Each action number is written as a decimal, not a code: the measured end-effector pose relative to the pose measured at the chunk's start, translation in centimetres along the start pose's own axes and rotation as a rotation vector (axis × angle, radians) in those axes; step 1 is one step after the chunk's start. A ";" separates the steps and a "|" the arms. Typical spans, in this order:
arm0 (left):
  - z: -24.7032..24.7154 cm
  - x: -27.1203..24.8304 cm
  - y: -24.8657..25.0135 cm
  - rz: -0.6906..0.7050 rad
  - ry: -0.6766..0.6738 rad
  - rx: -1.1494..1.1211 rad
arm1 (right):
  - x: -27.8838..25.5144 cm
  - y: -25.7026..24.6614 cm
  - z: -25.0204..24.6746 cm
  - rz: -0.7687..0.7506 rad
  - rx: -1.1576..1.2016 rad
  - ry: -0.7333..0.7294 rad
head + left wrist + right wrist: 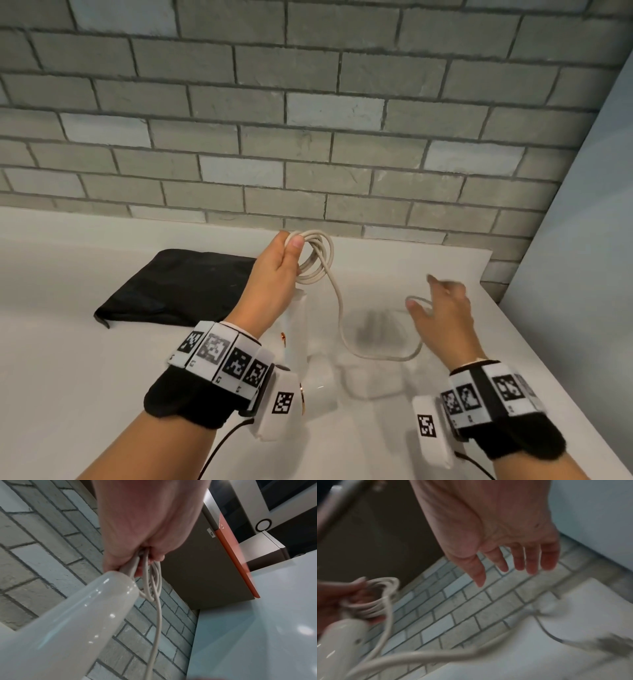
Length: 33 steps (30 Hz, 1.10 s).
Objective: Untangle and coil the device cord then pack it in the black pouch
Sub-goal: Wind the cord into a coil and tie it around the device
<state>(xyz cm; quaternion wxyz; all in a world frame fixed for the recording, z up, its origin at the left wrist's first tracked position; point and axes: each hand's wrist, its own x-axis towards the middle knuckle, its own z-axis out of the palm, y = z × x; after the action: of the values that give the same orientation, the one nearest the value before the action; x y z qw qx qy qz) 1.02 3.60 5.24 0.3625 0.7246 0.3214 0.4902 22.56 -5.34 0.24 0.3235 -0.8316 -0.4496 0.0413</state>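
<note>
My left hand (291,245) is raised above the white table (85,377) and grips several loops of the cream device cord (320,255). The white glossy device (68,628) hangs just below that hand, blurred in the head view. From the coil the loose cord (342,329) drops, curves low over the table and rises toward my right hand (428,294). That hand is blurred; in the right wrist view its fingers (530,563) are spread straight with nothing in them. The cord (419,658) trails beneath it to a blurred grey plug (611,645). The black pouch (178,287) lies flat at the left.
A grey brick wall (308,120) runs along the table's far edge. A pale side wall (582,274) closes the right. The table's right edge (548,359) slants close to my right wrist. A brown cabinet with an orange edge (236,561) shows in the left wrist view.
</note>
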 end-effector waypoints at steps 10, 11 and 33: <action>0.4 0.1 -0.2 -0.040 0.098 -0.038 | -2.4 -7.5 1.3 -0.403 0.703 -0.256; 0.3 0.1 -0.3 -0.060 0.119 -0.065 | -2.2 -7.1 1.1 -0.418 0.721 -0.221; 2.3 -1.6 0.9 -0.038 0.004 -0.138 | -2.6 -9.1 2.4 -0.075 1.349 -0.313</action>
<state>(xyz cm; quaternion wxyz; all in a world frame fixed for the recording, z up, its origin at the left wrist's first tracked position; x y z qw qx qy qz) 2.80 1.37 4.67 0.4204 0.6907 0.3013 0.5054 13.62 -2.63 3.01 0.7023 -0.4169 -0.3955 0.4201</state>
